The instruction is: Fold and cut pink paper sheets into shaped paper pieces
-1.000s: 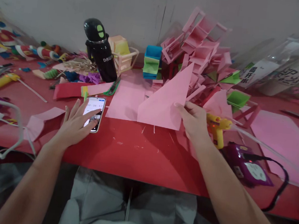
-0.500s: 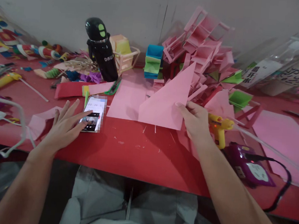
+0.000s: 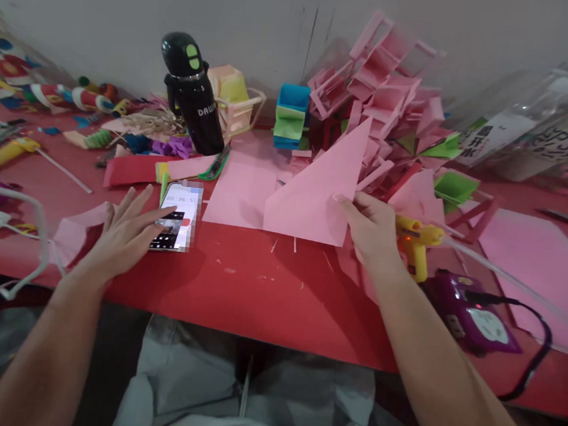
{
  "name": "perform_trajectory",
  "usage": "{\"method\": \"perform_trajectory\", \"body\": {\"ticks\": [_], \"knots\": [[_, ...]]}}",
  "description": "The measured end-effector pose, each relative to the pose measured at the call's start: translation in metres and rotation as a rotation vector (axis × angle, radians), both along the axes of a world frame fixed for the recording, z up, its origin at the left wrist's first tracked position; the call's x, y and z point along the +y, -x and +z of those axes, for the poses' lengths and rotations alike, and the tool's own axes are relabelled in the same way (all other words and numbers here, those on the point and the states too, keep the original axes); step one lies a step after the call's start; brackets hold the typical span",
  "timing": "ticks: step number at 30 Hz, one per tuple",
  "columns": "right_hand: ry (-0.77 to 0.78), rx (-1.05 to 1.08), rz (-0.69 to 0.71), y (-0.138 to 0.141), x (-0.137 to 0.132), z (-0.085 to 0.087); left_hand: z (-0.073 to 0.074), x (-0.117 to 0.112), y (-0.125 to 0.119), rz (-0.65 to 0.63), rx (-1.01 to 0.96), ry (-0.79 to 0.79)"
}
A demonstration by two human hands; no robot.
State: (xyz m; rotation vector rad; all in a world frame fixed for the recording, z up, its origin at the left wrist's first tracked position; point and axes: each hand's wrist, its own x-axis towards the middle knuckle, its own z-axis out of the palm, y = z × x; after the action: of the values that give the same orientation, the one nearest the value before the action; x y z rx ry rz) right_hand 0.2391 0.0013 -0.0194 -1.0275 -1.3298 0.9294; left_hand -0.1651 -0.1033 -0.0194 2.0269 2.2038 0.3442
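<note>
At the upper left of centre stands a capped black bottle [image 3: 192, 94] lettered "DAW", the rest turned out of sight. At the upper right a clear bottle [image 3: 514, 121] and a big jar [image 3: 562, 146] carry dark characters too blurred to read, and their contents are unclear. The left hand [image 3: 121, 237] lies with fingers spread loose on the red table [image 3: 266, 298] at lower left, one fingertip on the phone [image 3: 177, 219], whose screen reads 00:36 before it pixels out. Right of centre, the right hand [image 3: 370, 231] pinches the lower right corner of the folded pink sheet [image 3: 316, 196], a triangle standing mid-frame, just beside a yellow glue gun [image 3: 414, 242].
</note>
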Motion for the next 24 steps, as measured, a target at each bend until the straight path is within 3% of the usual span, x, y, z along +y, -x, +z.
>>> {"method": "perform_trajectory", "body": {"ticks": [6, 10, 15, 19, 21, 24], "knots": [[-0.007, -0.039, -0.013, 0.000, 0.001, -0.001, -0.001, -0.002, 0.002, -0.005, -0.022, -0.039], [-0.009, -0.036, -0.015, 0.001, 0.000, 0.000, 0.009, 0.004, -0.011, -0.060, -0.106, -0.153], [0.066, -0.043, 0.078, 0.002, -0.004, 0.003, 0.032, 0.042, -0.080, -0.278, -0.435, -0.333], [0.209, -0.038, 0.250, 0.002, -0.010, 0.008, 0.042, 0.089, -0.148, -0.351, -0.872, -0.117], [0.265, -0.030, 0.304, 0.003, -0.011, 0.009, 0.043, 0.106, -0.170, -0.434, -0.939, 0.019], [0.304, -0.017, 0.298, 0.004, -0.010, 0.010, 0.038, 0.115, -0.186, -0.496, -0.979, -0.011]]}}
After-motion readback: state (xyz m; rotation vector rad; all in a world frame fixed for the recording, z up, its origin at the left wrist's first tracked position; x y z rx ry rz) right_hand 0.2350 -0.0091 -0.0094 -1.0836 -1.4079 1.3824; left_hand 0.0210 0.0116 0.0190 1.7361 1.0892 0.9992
